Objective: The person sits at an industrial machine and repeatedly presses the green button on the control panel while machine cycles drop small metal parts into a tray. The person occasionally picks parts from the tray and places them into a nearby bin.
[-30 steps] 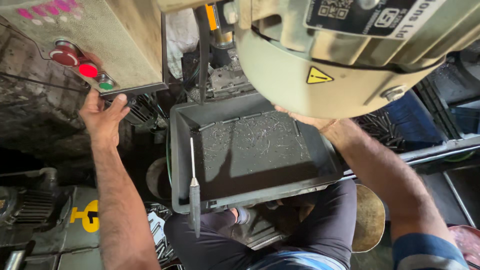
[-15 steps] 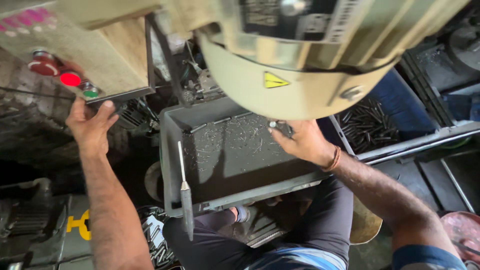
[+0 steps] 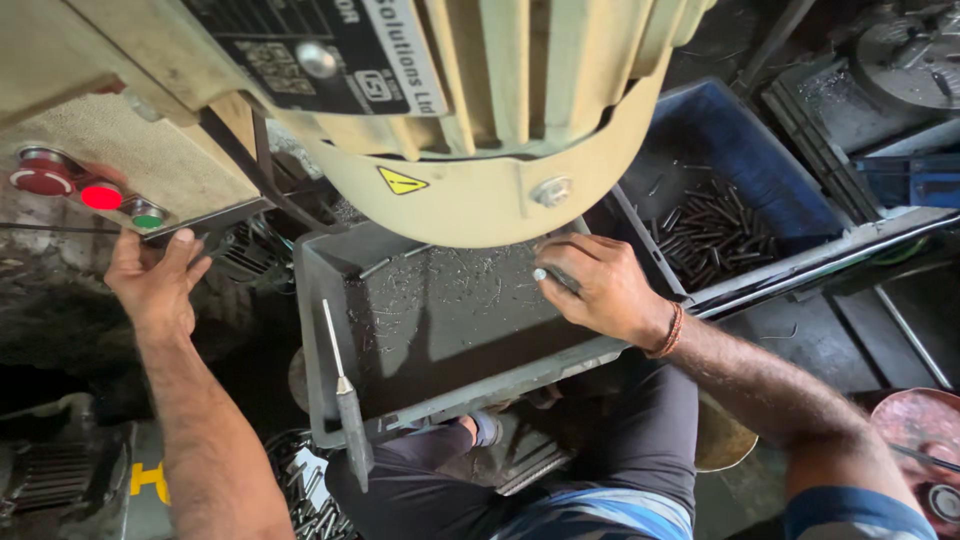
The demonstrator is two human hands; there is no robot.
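Grimy workshop floor and dark machine parts lay all around me as I sat under a big cream-coloured motor housing [image 3: 480, 120] with a yellow warning triangle on its side. Across my lap sat a grey metal tray [image 3: 330, 400], its floor scattered with fine metal shavings. My right hand [image 3: 600, 290] rested over the tray's far right corner, fingers curled and closed around a small dark metal pin [image 3: 553, 277] whose pale tip stuck out toward the left between my thumb and forefinger. My left hand [image 3: 155, 285] was raised at the lower edge of a beige control panel [image 3: 150, 170], fingers loosely bent and touching that edge; I could not tell whether it gripped anything. On that panel sat a dull red button [image 3: 40, 180], a lit red button [image 3: 101, 195] and a small green button [image 3: 146, 214] in a row, just above my left fingers. A slim file with a dark handle [image 3: 345, 400] lay along the tray's left wall, its handle hanging over the near rim. To my right stood a blue bin [image 3: 740, 150] holding a heap of dark metal pins [image 3: 715, 235], well apart from my right hand.
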